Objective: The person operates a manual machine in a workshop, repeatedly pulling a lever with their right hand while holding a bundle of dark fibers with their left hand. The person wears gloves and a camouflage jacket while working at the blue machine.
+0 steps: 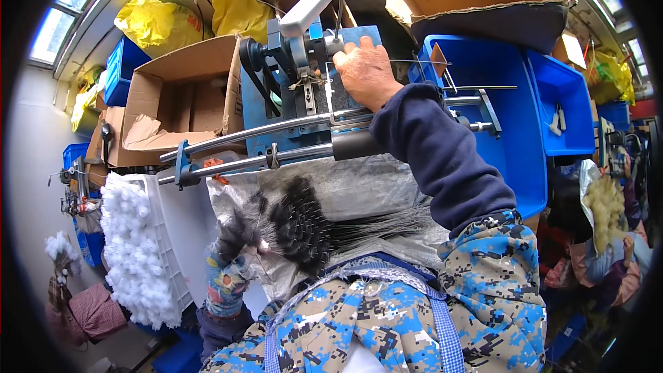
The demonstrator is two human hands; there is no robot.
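Observation:
My right hand (pixel 366 72) reaches up to the blue bench machine (pixel 297 97), back of the hand up. Its fingers curl down beside the spindle; what they grip is hidden. A thin metal rod (pixel 414 61) sticks out to the right of the hand. Low on the left, my left hand (pixel 238 235) is dark and blurred, beside a heap of black bristle brushes (pixel 302 224) on my lap; its fingers do not show plainly. A bundle of thin wires (pixel 380 226) lies right of the brushes on a grey plastic sheet (pixel 359 186).
Two steel bars (pixel 276 128) cross in front of the machine. White fluffy brushes (pixel 138 249) fill a white crate (pixel 169 242) at left. An open cardboard box (pixel 148 100) and a large blue bin (pixel 511 131) flank the machine. Another person (pixel 608 262) sits at far right.

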